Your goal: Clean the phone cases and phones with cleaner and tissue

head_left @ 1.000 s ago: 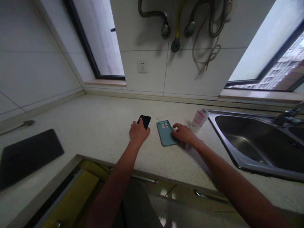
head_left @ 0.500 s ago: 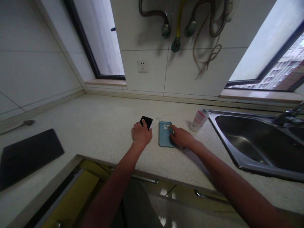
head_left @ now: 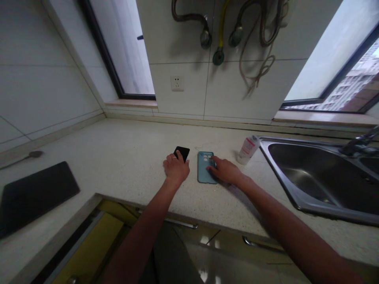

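Draping over the near end of a glossy black rectangular slab point(head_left: 182, 152), curled fingers point(head_left: 172, 158) of the left hand point(head_left: 176, 170), whether gripping or only touching impossible to tell from this view. Just beside it, fingers point(head_left: 212, 167) of the right hand point(head_left: 226, 170) extended and open, not gripping, lying across the right edge of a teal rubbery phone case point(head_left: 203, 173). Long axis of the case running away from the body toward the wall, with pale camera cut-outs at the far end. Nearby on the right, a white bottle with a pink label point(head_left: 248, 150). Underneath, a speckled cream stone worktop point(head_left: 118, 157). Farther right, a stainless steel sink point(head_left: 314, 177) with a faucet point(head_left: 359, 144). Far left, a flat dark board point(head_left: 35, 193) and a metal spoon point(head_left: 29, 155). Above, a white tiled wall point(head_left: 183, 102) carrying a power socket point(head_left: 177, 83) and hanging hoses point(head_left: 219, 31), between two windows point(head_left: 124, 47).
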A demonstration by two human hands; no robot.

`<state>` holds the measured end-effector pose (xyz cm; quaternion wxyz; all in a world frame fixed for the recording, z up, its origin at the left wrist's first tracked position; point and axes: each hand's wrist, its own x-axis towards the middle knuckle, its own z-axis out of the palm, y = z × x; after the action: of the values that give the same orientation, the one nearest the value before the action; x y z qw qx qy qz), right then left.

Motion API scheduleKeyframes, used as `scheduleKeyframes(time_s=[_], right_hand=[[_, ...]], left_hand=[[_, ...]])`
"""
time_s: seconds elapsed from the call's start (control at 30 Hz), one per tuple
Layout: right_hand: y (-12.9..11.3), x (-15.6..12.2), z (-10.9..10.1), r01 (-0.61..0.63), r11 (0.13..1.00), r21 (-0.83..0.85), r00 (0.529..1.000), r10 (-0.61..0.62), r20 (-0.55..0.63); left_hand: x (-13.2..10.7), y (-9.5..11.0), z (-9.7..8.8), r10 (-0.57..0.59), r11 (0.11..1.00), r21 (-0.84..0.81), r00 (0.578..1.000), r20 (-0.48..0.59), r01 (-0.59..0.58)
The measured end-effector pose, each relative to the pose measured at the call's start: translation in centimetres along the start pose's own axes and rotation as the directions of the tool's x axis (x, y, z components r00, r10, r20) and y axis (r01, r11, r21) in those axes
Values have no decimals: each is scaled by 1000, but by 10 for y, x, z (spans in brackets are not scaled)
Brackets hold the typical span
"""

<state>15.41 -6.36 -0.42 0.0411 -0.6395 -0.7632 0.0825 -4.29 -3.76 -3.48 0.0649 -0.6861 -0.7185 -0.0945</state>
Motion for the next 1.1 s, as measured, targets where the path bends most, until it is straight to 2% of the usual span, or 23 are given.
scheduleKeyframes(time_s=[0.33, 0.5, 0.6, 0.67, 0.73, 0.8, 0.87, 0.9, 0.97, 1.1], right_hand=[[5, 4, 4, -14, 1000, 18, 1000, 14, -11], [7, 7, 5, -23, 999, 21, 999, 24, -45], [7, 7, 3, -22, 999, 48, 997, 26, -71], [7, 7, 1, -14, 996, 85, 995, 23, -99], [8, 7, -1, 36, 986, 163, 991, -14, -133], [11, 9, -1, 112, 952, 286, 986, -71, -150], [15, 12, 0, 150, 899, 412, 985, -100, -141], [17, 14, 1, 148, 874, 462, 986, -96, -134], [21, 17, 3, 137, 838, 528, 989, -81, -127], [24, 21, 7, 147, 778, 611, 989, -114, -93]], left_hand=[[1, -3, 6, 12, 997, -74, 1000, -5, -12], [-1, -4, 0, -18, 994, -108, 999, -49, 12], [1, -2, -10, -21, 981, -196, 993, -115, -2], [2, 0, -16, 35, 952, -291, 979, -200, -94], [4, 2, -18, 191, 851, -445, 953, -233, -279], [6, 4, -17, 385, 646, -620, 892, -238, -445], [7, 6, -12, 523, 439, -733, 811, -261, -519], [7, 7, -8, 559, 372, -755, 780, -281, -540], [8, 8, -2, 576, 327, -744, 747, -332, -583], [9, 10, 6, 577, 349, -661, 708, -407, -665]])
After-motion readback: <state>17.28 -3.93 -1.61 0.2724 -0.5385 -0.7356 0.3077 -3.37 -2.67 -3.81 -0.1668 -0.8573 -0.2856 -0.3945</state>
